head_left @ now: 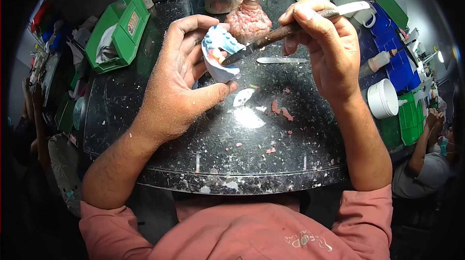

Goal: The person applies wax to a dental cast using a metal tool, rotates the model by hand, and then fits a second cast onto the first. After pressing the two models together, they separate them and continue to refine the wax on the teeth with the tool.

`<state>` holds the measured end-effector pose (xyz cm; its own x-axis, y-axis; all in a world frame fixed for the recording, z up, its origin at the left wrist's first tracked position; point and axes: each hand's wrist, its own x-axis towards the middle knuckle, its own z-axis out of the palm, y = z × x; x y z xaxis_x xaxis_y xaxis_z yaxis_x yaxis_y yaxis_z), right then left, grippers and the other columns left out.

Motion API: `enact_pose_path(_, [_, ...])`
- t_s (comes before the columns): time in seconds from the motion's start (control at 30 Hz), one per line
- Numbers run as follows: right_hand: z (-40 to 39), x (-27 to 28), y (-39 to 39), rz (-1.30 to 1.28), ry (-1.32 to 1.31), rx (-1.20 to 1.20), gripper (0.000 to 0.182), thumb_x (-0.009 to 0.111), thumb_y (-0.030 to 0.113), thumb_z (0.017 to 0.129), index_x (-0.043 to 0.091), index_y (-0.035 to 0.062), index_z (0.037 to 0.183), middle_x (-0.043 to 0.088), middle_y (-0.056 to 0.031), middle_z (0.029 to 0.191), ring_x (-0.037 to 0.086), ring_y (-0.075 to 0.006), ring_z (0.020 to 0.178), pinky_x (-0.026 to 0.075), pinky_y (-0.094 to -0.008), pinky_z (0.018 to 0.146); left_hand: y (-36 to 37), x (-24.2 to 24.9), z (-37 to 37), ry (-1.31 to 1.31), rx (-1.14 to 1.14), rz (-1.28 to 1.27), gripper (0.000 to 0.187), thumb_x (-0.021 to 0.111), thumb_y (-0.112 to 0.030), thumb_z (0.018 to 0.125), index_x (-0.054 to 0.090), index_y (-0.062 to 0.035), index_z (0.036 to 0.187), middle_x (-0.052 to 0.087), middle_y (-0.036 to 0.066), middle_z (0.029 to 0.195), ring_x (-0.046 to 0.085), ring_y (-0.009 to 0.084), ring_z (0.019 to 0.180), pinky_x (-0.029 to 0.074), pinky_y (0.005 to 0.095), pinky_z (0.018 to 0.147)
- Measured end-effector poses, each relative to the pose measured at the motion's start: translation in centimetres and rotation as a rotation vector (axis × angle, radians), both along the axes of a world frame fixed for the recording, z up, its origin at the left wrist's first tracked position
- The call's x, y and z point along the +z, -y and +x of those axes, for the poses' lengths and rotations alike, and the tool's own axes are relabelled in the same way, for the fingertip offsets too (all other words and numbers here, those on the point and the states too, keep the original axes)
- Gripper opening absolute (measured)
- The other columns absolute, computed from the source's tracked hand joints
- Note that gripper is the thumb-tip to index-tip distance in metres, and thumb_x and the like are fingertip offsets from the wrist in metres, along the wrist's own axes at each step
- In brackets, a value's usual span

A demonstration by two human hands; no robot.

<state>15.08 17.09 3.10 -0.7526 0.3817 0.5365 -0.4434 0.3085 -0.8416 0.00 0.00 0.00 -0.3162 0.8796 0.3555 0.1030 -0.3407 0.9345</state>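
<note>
Above the black worktop (300, 139), a pale-blue dental cast (213, 47) was cradled between the thumb and fingers of the left hand (186, 83), while a dark-handled wax knife (288, 30) was gripped by the right hand (327, 44), its blade held at the cast's inner side. The cast was judged light and stiff but brittle along its toothed ridge, best grasped by the smooth outer base. Space just beyond was crowded by a wax-caked burner (247, 20); a metal spatula (281, 60) and pink scraps (287, 114) were strewn nearby.
</note>
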Motion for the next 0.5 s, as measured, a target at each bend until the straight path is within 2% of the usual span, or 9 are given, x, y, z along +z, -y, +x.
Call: enact_pose_path(0.5, [-0.03, -0.13, 0.22, 0.003, -0.004, 0.016, 0.018, 0.051, 0.014, 0.094, 0.059, -0.0014, 0.096, 0.061, -0.0134, 0.097, 0.062, -0.0162, 0.071, 0.052, -0.0284, 0.063, -0.06, -0.11, 0.09, -0.007, 0.0, 0.029, 0.08, 0.068, 0.012, 0.067, 0.029, -0.0033, 0.134, 0.039, 0.02, 0.137, 0.043, 0.0227, 0.127, 0.042, 0.0349, 0.102])
